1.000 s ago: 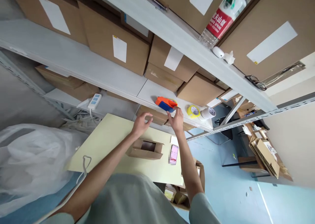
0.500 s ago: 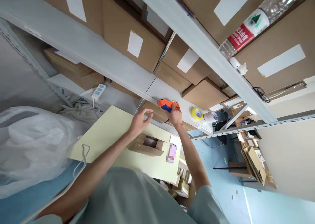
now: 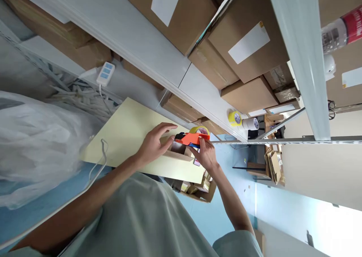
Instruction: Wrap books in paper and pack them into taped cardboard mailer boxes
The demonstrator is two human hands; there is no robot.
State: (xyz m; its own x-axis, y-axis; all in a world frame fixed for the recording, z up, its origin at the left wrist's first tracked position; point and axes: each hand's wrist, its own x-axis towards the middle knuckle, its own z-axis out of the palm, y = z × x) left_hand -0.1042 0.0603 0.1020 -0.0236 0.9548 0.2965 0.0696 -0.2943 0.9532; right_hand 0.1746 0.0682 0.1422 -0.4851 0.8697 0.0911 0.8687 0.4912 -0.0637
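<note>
Right hand (image 3: 207,155) has fingers pinching tape dispenser (image 3: 189,139) at right end, leaving black left end (image 3: 180,135) exposed beside left hand's (image 3: 154,142) spread fingers, contact unclear.

On my pale-yellow tbl (image 3: 120,136) I've 1 open cardbd box (image 3: 178,156) w/ 1 phone (image 3: 197,162) near it, partly hidden. The grey shelf (image 3: 203,88) ahead of me holds 1 yellow tape roll (image 3: 234,118) & 1 white roll (image 3: 250,124), side by side, plus cardbd cartons (image 3: 250,97).

tape dispenser (image 3: 191,138) apparently above box (image 3: 178,155) on table (image 3: 124,136)
</note>
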